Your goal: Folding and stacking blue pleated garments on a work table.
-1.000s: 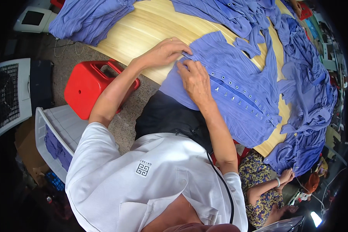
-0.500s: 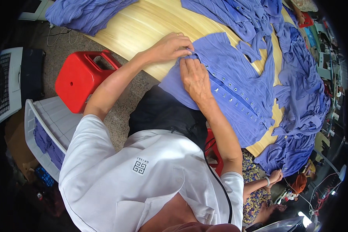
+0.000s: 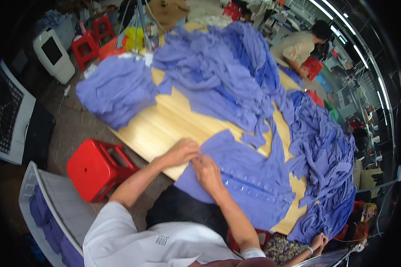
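Observation:
A periwinkle-blue garment [image 3: 254,162] lies spread over the near edge of the table and partly on my lap. Two rows of small metal-looking fasteners [image 3: 245,181] run along its front opening. My left hand [image 3: 186,151] pinches the garment's edge at the left end of this opening. Just beside it, nearly touching, my right hand [image 3: 206,171] has its fingers bent onto the same edge. Motion blur softens both hands, and the cloth between the fingertips is mostly hidden.
More blue garments are heaped across the wooden table [image 3: 178,118], including a bundle [image 3: 118,89] and a long pile [image 3: 321,151]. Left of me stand a red stool [image 3: 91,171] and a pale bin [image 3: 67,196] holding blue cloth. At lower right are a co-worker's hands [image 3: 318,242].
The view has tilted up, so the table's far side and another person at the back now show. Both hands stay together at the same garment edge.

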Available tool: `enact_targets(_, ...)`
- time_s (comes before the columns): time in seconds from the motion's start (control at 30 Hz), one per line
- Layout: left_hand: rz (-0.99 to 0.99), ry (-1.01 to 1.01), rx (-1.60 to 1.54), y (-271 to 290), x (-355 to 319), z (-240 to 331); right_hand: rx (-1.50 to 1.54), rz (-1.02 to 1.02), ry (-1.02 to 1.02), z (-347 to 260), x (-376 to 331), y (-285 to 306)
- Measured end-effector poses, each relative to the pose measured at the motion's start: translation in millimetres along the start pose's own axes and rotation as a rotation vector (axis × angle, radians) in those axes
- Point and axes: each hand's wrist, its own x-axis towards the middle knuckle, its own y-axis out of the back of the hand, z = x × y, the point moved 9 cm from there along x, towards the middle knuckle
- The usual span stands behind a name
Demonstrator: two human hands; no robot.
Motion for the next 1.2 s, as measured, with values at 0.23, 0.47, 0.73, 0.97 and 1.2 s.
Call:
enact_targets(0.23,0.049,0.068,-0.065,19,11,-8,-0.026,0.116,0.106,-9,15,9)
enact_targets(0.47,-0.029,0.120,-0.083,10,3,-9,-0.046,0.178,-0.093,3,15,17)
enact_targets(0.73,-0.004,0.151,-0.094,11,0,-9,-0.135,0.226,-0.095,9,14,21)
enact_targets(0.97,0.022,0.096,-0.107,14,2,-5,-0.227,0.247,-0.008,4,16,20)
enact_targets(1.2,0.047,0.070,-0.080,15,0,0,-0.234,0.307,-0.008,6,14,25)
